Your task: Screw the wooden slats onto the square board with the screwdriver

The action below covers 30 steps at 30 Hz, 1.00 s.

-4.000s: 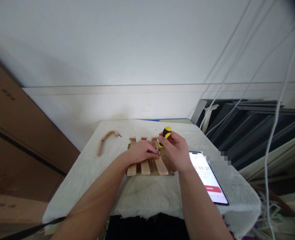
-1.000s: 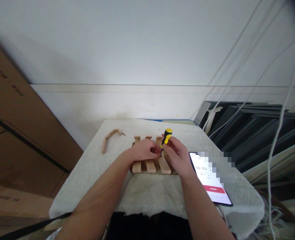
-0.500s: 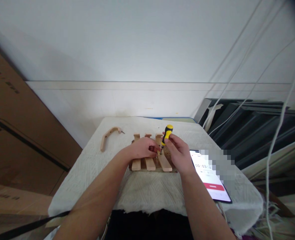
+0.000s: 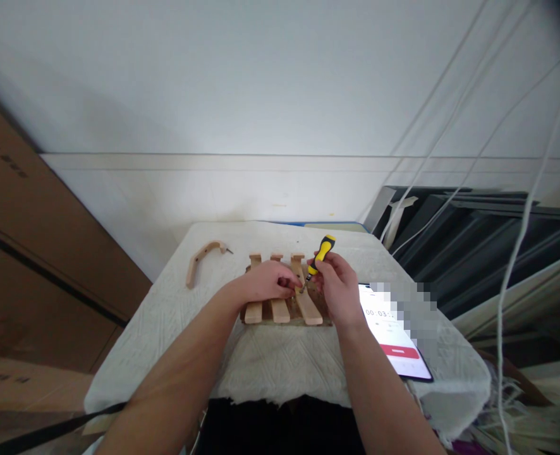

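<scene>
Table: white-clothed table (image 4: 270, 363) against a pale wall.
Right grip: right hand (image 4: 337, 289) closed on the tilted screwdriver (image 4: 322, 252), tip down on the wooden rack (image 4: 280, 311) mid-table.
Left grip: left hand (image 4: 265, 284) on the slats, fingertips pinched at the tip; contents too small to tell.
Doing it well: likely straighten the shaft, press down, brace the rack.
Count: three slats, one screwdriver, one curved wooden piece (image 4: 198, 263), one phone (image 4: 397, 341).

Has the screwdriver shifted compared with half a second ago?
Yes. The screwdriver leans further right of the wooden slats, its tip staying on the rightmost slat, in the right hand.
</scene>
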{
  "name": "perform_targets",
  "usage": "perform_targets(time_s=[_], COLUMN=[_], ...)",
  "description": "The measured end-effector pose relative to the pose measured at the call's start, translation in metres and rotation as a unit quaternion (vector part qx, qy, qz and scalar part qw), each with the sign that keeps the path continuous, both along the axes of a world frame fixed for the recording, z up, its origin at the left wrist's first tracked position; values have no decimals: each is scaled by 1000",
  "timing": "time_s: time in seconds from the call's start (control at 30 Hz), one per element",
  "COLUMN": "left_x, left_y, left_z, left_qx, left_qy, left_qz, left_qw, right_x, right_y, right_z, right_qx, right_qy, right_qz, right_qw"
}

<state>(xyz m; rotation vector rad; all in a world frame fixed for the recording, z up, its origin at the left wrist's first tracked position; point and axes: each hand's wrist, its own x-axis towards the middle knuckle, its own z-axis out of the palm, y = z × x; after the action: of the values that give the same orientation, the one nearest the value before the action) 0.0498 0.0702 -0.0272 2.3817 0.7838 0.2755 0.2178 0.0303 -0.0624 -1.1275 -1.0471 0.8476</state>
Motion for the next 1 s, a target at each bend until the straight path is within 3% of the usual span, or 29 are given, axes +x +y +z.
perform_targets(time_s=[0.17,0.53,1.0], left_x=[1,1,-1], left_y=[1,1,3], left_z=[0,-3,-5], left_qx=[2,7,7], left_qy=[1,3,-8], left_qz=[-10,0,-13], left_qw=[1000,1000,1000], right_x=[0,-3,-2], right_y=[-2,-5,-2], right_z=[2,4,1], right_qx=[-5,38,36], right_qy=[26,-58,-52], right_qz=[5,26,32], right_qw=[1000,997,997])
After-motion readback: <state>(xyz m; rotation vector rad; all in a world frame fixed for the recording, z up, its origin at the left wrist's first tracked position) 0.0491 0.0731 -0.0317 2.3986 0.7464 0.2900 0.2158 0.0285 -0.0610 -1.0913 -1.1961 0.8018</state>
